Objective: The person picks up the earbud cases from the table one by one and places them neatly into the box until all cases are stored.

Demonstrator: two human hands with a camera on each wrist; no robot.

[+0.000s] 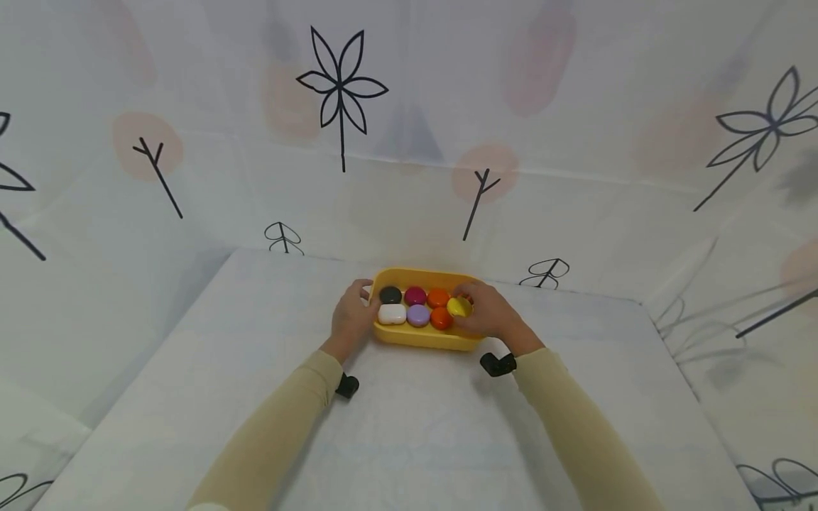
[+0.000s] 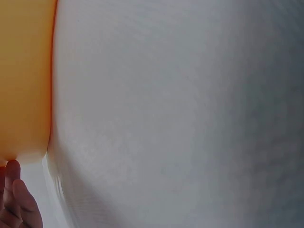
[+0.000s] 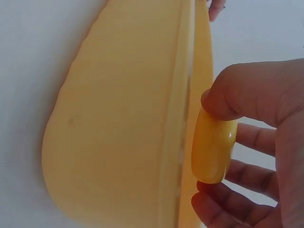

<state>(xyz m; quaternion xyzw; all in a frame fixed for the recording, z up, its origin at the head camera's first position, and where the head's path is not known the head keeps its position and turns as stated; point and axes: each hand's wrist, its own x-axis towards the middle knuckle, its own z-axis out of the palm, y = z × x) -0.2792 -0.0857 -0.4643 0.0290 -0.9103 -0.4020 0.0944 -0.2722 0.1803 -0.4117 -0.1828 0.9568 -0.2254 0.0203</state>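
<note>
A yellow tray (image 1: pixel 424 341) with rounded corners stands on the white table, glossy rounded stones in two rows inside it. At its right end my right hand (image 1: pixel 488 311) pinches a glossy yellow stone (image 3: pixel 213 147) between thumb and fingers, just at the rim in the right wrist view. My left hand (image 1: pixel 353 312) holds the tray's left end, thumb by the rim; its fingertips (image 2: pixel 13 171) touch the outer wall in the left wrist view. Inside lie a dark grey stone (image 1: pixel 390 295), a magenta one, a white stone (image 1: pixel 393 314), a lilac stone (image 1: pixel 418 316) and two orange-red ones.
The white table (image 1: pixel 409 440) stretches in front of the tray and to both sides. Close behind the tray hangs a pale cloth backdrop (image 1: pixel 409 199) printed with flowers and twigs. Black wrist devices sit by both sleeves, one black device (image 1: pixel 498 365) near the tray's right front.
</note>
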